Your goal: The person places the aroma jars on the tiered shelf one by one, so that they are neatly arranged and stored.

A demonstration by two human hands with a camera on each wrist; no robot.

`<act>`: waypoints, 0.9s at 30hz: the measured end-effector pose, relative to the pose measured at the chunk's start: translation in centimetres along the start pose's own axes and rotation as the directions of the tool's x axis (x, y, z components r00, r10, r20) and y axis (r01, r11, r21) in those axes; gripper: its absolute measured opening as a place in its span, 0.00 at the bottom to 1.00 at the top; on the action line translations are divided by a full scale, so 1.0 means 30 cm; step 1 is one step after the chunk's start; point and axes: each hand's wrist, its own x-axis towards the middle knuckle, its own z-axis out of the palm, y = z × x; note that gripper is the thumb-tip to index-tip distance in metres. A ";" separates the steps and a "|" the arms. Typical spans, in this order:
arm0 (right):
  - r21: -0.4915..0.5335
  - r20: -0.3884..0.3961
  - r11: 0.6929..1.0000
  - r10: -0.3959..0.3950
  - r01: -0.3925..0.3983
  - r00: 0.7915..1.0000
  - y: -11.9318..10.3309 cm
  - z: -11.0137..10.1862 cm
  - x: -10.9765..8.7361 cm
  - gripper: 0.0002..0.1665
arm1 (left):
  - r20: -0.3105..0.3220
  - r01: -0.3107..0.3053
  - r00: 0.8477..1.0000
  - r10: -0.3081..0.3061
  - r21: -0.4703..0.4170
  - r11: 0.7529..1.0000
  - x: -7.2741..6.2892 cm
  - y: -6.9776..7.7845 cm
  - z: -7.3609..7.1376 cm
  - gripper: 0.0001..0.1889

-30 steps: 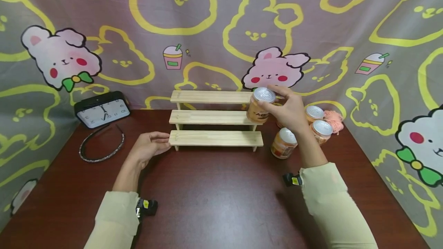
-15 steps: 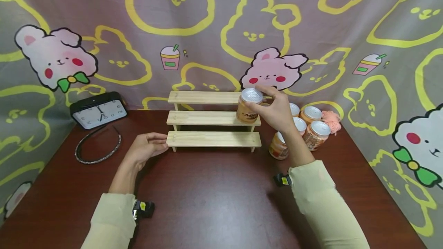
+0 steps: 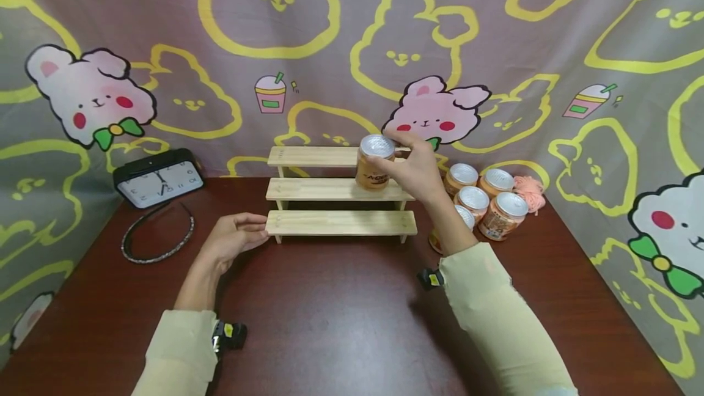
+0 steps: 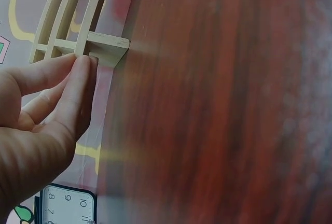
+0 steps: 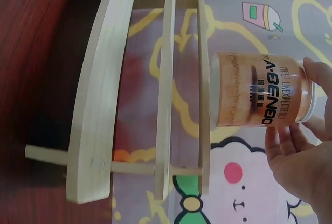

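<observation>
Jar (image 3: 366, 171) is held upright in the right grip (image 3: 416, 170), near the wooden shelf (image 3: 341, 223) whose end the left grip (image 3: 233, 238) pinches.

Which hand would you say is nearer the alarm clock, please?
Left: the left hand touches the left end of the wooden rack, to the right of the alarm clock; the right hand holds a jar at the rack, farther right.
</observation>
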 end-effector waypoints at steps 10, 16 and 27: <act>-0.017 0.018 1.000 0.015 -0.015 1.000 -0.022 0.051 0.036 0.36 | 0.005 0.000 1.000 0.000 -0.011 1.000 0.001 -0.001 -0.001 0.24; 0.008 0.033 1.000 0.027 -0.027 0.999 -0.032 0.078 0.059 0.37 | 0.005 0.003 1.000 -0.003 -0.009 1.000 0.001 -0.003 0.000 0.24; 0.051 0.057 0.997 0.054 -0.057 0.997 -0.048 0.159 0.104 0.38 | 0.011 -0.006 1.000 0.006 0.015 1.000 0.004 0.000 0.000 0.24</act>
